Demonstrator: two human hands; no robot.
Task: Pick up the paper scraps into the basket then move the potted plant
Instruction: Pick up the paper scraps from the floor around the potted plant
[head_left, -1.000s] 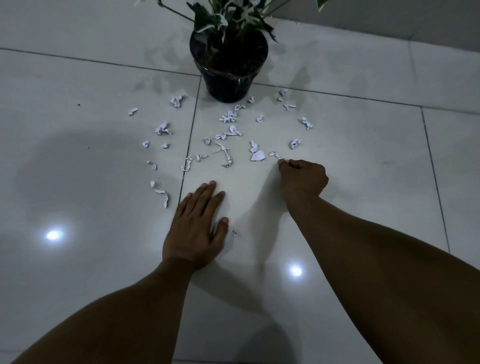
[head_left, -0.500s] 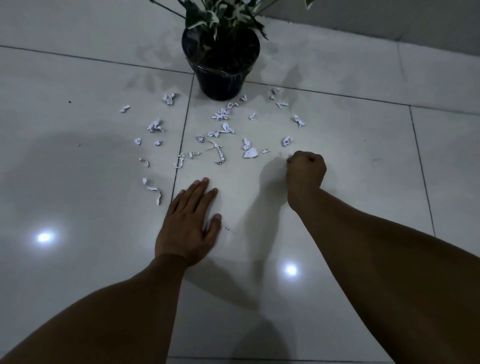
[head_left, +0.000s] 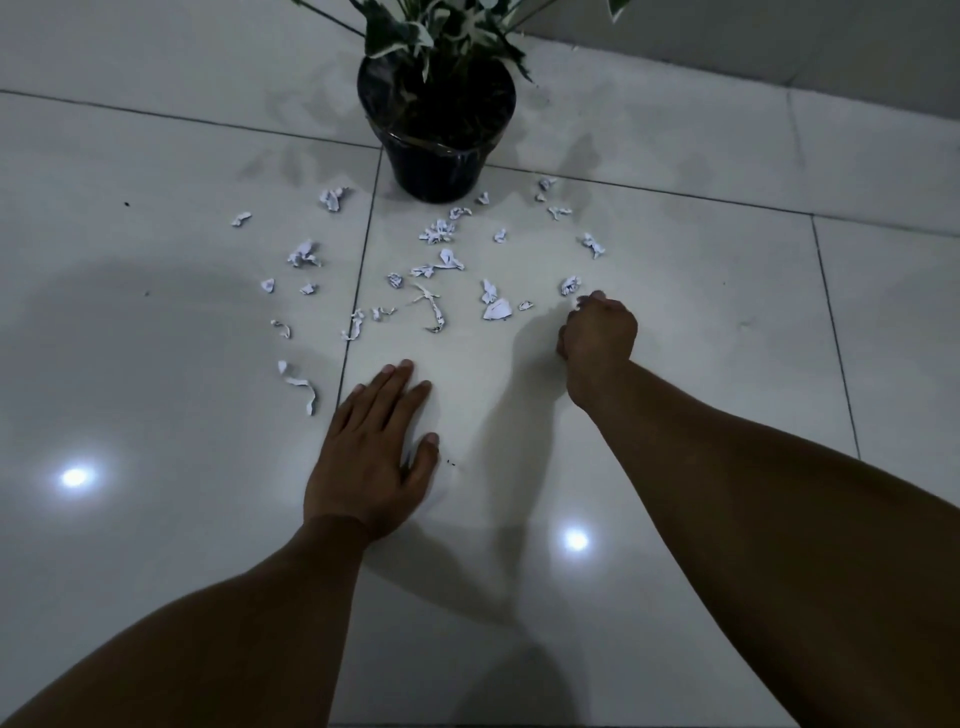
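A dim view looks down at a pale tiled floor (head_left: 675, 322). The left hand (head_left: 366, 457) lies flat on the tile, palm down, fingers straight and close together, holding nothing. The right hand (head_left: 597, 332) is curled into a fist just above the floor, its grip closed tight; a speck of white shows at the fingertips, but whether it pinches a scrap cannot be told. Crumpled white paper scraps (head_left: 439, 231) lie scattered across the floor beyond both hands, some just beside the right knuckles, others spread off to the left. Behind them stands the potted plant (head_left: 436, 135), upright in a dark pot, with green and white leaves, several scraps near its base.
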